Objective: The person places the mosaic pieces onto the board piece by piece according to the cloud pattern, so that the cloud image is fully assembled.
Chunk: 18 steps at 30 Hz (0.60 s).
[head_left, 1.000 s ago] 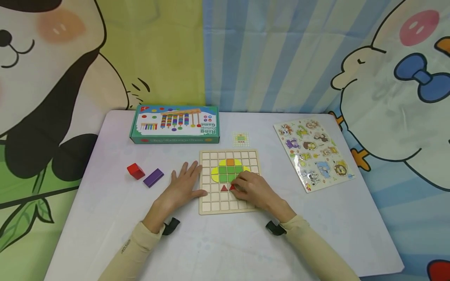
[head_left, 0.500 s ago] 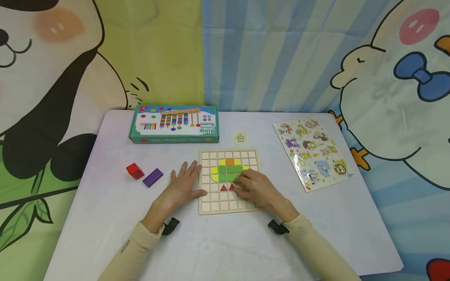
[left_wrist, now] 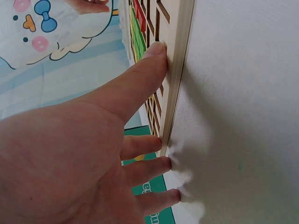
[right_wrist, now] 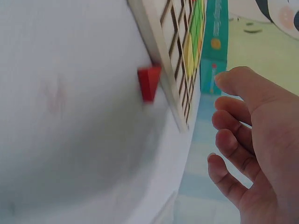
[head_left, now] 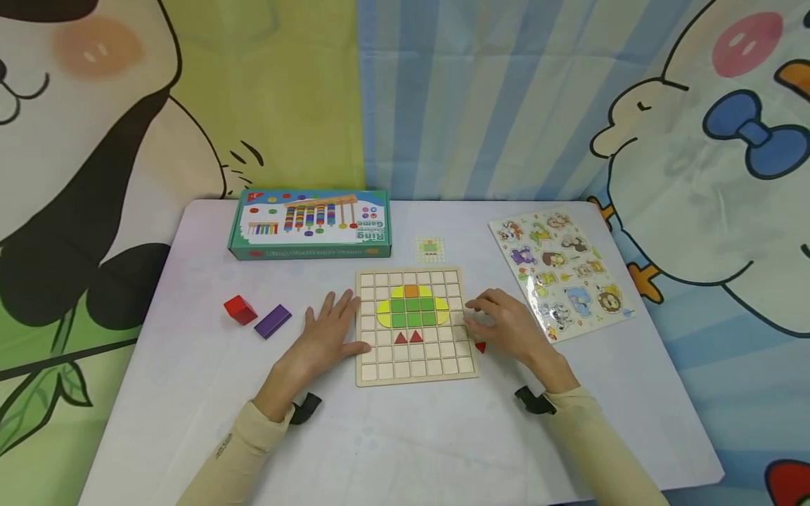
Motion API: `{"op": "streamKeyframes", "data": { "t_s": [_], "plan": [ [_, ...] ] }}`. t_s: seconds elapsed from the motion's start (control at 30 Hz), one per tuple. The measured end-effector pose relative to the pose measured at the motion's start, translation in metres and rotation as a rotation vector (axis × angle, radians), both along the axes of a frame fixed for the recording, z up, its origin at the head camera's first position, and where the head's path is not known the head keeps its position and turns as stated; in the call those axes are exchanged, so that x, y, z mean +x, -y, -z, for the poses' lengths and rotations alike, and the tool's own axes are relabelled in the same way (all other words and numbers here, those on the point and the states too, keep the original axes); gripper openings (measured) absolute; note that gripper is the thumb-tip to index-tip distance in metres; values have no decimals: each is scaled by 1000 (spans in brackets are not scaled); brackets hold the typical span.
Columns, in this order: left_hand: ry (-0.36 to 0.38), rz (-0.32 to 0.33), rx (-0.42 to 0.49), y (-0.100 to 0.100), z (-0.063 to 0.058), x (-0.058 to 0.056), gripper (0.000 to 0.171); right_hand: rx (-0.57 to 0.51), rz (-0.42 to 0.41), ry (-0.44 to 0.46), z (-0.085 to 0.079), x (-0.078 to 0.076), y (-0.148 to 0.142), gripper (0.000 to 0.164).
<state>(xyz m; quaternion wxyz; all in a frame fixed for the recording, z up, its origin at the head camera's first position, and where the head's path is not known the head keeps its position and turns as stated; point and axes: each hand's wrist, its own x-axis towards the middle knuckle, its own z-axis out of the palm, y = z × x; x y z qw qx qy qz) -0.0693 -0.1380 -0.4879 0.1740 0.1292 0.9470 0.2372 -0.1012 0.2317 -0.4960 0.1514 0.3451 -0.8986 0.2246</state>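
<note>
A wooden grid board (head_left: 418, 381) lies mid-table, carrying green squares (head_left: 413, 311), yellow rounded pieces (head_left: 384, 314), an orange square (head_left: 412, 291) and two red triangles (head_left: 401, 339) in its cells. My left hand (head_left: 325, 337) rests at the board's left edge with fingers spread. Its thumb (left_wrist: 152, 58) lies over the rim in the left wrist view. Off the right edge, my right hand (head_left: 506, 327) hovers with loosely bent fingers and nothing between them. Below its fingertips a red triangular block (right_wrist: 149, 84) sits on the table against the board's side.
A red cube (head_left: 240, 310) and a purple rectangular block (head_left: 273, 321) lie left of the left hand. Behind the board are a green game box (head_left: 310, 250) and a small pattern card (head_left: 430, 249). An animal picture board (head_left: 563, 274) lies at right, close to the right hand.
My right hand has left the second red triangle, which stays on the grid, and moved right past the board's edge. The red block there now shows. My left hand stays in place.
</note>
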Motion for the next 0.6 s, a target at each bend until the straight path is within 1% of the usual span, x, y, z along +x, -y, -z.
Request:
{"op": "streamKeyframes", "data": {
  "t_s": [0.1, 0.17, 0.23, 0.4, 0.6],
  "plan": [
    [5, 1, -4, 0, 0, 0, 101, -11, 34, -39, -3, 1, -17, 28],
    [7, 1, -4, 0, 0, 0, 100, -11, 51, -49, -4, 3, -26, 29],
    [8, 1, -3, 1, 0, 0, 100, -8, 69, -37, -3, 7, -32, 28],
    [6, -2, 1, 1, 0, 1, 100, 0, 104, 1, 6, 19, -43, 28],
    [-26, 20, -13, 0, 1, 0, 99, 7, 108, 36, 18, 38, -44, 31]
  ]
}}
